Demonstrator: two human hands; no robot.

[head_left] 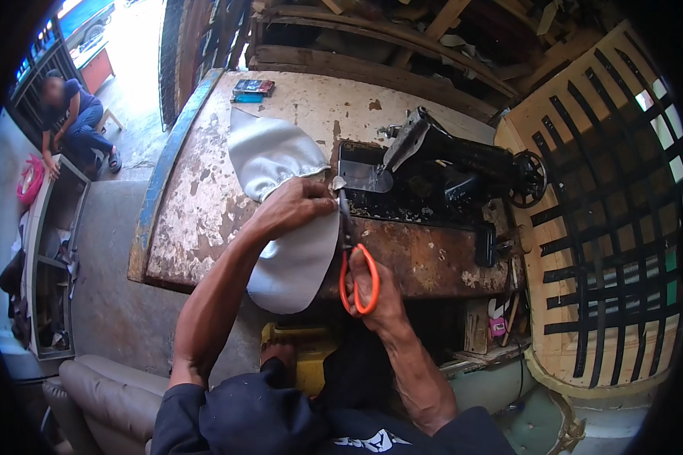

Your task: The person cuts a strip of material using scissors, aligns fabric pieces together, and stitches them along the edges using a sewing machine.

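A silver-grey piece of sheet material [296, 265], gathered along a seam across its middle, hangs partly over the table's front edge. My left hand [300, 203] is closed on it near that gathered seam. In my right hand [387, 299] is a pair of scissors [370, 282] with orange handles and dark blades, pointing away from me. The blades lie along the right edge of the sheet, close to my left fingertips. A small pale bit [338, 183] shows by the scissor tips; whether it is still joined to the sheet I cannot tell.
A black sewing machine [463, 163] with a handwheel stands right of the sheet on the worn table [197, 197]. Small packets [252, 91] lie at the back left. A frame with black webbing [603, 227] leans at right. Another person [80, 114] sits far left beside a cabinet [57, 258].
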